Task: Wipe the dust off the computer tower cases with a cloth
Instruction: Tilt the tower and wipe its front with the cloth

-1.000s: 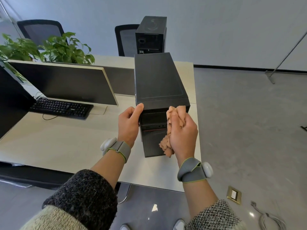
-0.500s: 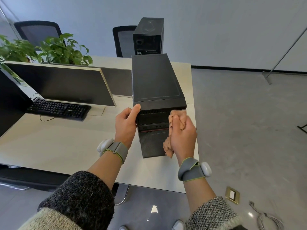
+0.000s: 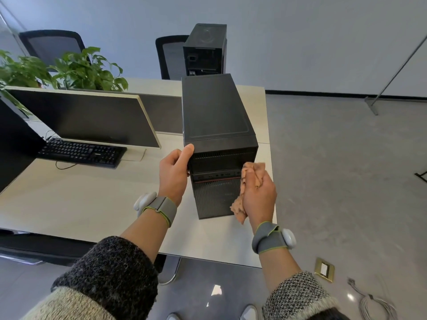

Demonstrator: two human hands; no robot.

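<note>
Your right hand (image 3: pixel 260 199) sits lower and further right than before, wiping the bunched cloth (image 3: pixel 253 174) along the front edge of the near tower case (image 3: pixel 217 112) on the surface (image 3: pixel 69 204). Your left hand (image 3: pixel 173 179) grips its corner. Next, probably wipe downward.

Both arms extended forward; left hand (image 3: pixel 173 179) curled, thumb raised; right hand (image 3: pixel 259 195) clenched.

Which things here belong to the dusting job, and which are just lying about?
Job: near tower, held by the left hand; far tower; cloth, gripped by the right hand.
Lying about: monitor; keyboard; plants; chairs; cable on the floor.
</note>
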